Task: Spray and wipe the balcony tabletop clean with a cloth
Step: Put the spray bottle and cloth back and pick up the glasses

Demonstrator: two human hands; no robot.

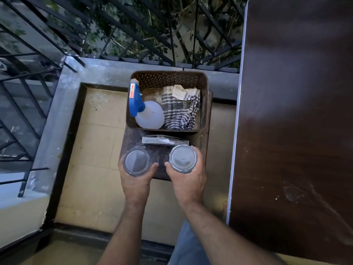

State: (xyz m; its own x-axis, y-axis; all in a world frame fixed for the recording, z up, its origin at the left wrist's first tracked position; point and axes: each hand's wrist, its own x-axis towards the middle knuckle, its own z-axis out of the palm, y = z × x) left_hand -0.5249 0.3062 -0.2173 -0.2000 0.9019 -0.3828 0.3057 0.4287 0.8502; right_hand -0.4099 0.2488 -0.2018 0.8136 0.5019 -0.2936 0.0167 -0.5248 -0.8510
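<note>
The dark brown tabletop point(298, 111) fills the right side, with pale smears and specks near its front. A white spray bottle with a blue trigger head point(147, 111) lies in a brown perforated basket point(168, 78), beside a checked cloth point(179, 113). The basket stands on a low dark stool point(205, 138). My left hand point(136, 180) grips a clear glass point(136, 162). My right hand point(188, 180) grips a second clear glass point(183, 158). Both glasses are over the stool's near part; whether they touch it I cannot tell.
A flat clear packet point(158, 140) lies on the stool between basket and glasses. A black metal railing point(172, 35) and a grey ledge point(107, 67) bound the balcony ahead and to the left. Beige floor tiles point(95, 150) lie left of the stool.
</note>
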